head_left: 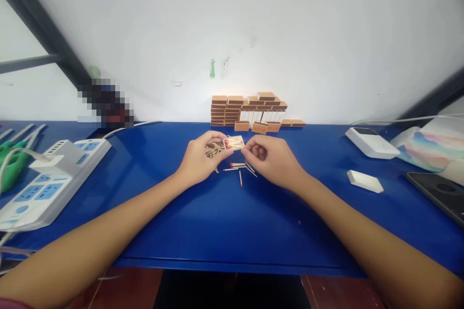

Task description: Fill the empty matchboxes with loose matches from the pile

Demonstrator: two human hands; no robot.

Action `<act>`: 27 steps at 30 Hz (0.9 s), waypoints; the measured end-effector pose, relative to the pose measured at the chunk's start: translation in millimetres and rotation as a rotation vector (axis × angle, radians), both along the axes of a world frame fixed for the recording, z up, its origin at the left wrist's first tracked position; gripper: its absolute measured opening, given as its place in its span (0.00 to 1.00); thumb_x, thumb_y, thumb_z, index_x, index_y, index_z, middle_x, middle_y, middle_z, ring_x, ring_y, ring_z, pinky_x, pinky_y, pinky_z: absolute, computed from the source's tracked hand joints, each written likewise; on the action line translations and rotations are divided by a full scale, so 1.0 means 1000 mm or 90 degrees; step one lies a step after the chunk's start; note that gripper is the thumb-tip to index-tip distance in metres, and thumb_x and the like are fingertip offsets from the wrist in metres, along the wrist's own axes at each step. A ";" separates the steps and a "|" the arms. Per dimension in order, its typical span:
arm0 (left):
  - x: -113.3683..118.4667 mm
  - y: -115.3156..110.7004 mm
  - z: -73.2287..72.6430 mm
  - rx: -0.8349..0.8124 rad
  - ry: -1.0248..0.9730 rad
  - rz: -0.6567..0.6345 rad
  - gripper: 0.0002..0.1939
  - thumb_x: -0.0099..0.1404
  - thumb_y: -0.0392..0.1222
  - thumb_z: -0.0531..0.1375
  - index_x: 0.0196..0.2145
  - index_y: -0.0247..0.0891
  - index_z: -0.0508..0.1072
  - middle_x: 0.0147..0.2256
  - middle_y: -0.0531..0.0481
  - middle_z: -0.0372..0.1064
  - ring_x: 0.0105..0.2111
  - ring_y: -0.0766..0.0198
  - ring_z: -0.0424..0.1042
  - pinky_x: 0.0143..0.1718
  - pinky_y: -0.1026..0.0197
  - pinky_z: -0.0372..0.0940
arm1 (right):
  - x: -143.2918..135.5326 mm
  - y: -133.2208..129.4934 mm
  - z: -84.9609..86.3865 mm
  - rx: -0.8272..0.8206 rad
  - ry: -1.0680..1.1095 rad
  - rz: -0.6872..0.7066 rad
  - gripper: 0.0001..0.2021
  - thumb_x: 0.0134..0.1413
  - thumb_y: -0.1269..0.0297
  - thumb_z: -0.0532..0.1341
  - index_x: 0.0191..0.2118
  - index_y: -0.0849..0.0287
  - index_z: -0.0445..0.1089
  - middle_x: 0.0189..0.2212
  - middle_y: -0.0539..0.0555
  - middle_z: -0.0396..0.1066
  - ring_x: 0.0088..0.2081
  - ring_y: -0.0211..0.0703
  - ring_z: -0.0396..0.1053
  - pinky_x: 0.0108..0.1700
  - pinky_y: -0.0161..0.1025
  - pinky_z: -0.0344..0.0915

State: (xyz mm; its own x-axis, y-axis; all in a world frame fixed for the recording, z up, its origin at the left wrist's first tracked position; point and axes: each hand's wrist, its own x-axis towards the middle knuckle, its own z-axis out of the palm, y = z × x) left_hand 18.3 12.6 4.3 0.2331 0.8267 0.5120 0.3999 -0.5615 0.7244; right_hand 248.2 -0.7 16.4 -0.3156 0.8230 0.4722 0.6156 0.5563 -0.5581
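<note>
Both your forearms come in from the bottom corners and converge mid-table, wrists low on the blue table (224,222).

Left hand (198,161): palm down, fingers curled around a loose bundle of matchsticks (213,150), thumb and forefinger tip reaching right onto the left edge of the matchbox tray (234,143). So it's closed on the bundle and also touching the tray.

Right hand (272,158): knuckles up, fingers bent inward, fingertips pinched at the tray's right edge. Can't tell whether there's a match in that pinch (too small to resolve).

The tray sits between the two hands, held just above the table, open face up, matches lying inside.

Loose matches (239,169) lie on the table just below the tray, between your wrists, red heads visible.

Behind the hands, against the wall: a stack of matchboxes (250,111), several rows high on the left, lower on the right.

Left side: power strip (47,178) with a plug in it. Right side: a small white block (364,181) and a white device (371,142), well apart from your hands.
</note>
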 end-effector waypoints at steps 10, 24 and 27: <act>0.002 -0.003 0.000 -0.002 -0.005 -0.005 0.15 0.65 0.44 0.72 0.46 0.42 0.76 0.45 0.48 0.82 0.46 0.56 0.82 0.50 0.54 0.76 | 0.003 0.000 -0.002 0.112 -0.009 0.012 0.12 0.68 0.65 0.56 0.49 0.54 0.76 0.34 0.52 0.68 0.31 0.41 0.67 0.36 0.42 0.65; 0.002 -0.002 0.000 -0.021 0.007 -0.002 0.15 0.66 0.48 0.71 0.46 0.42 0.76 0.44 0.48 0.83 0.44 0.56 0.83 0.46 0.55 0.76 | 0.007 -0.001 0.003 0.124 -0.019 0.044 0.15 0.68 0.68 0.55 0.52 0.54 0.76 0.39 0.54 0.70 0.32 0.42 0.68 0.37 0.43 0.67; 0.001 -0.003 0.001 -0.023 0.011 -0.002 0.15 0.65 0.48 0.71 0.46 0.42 0.77 0.44 0.48 0.83 0.44 0.55 0.83 0.46 0.54 0.77 | 0.008 0.001 0.002 0.116 -0.045 0.058 0.13 0.68 0.68 0.55 0.50 0.54 0.76 0.40 0.55 0.71 0.33 0.43 0.68 0.37 0.43 0.66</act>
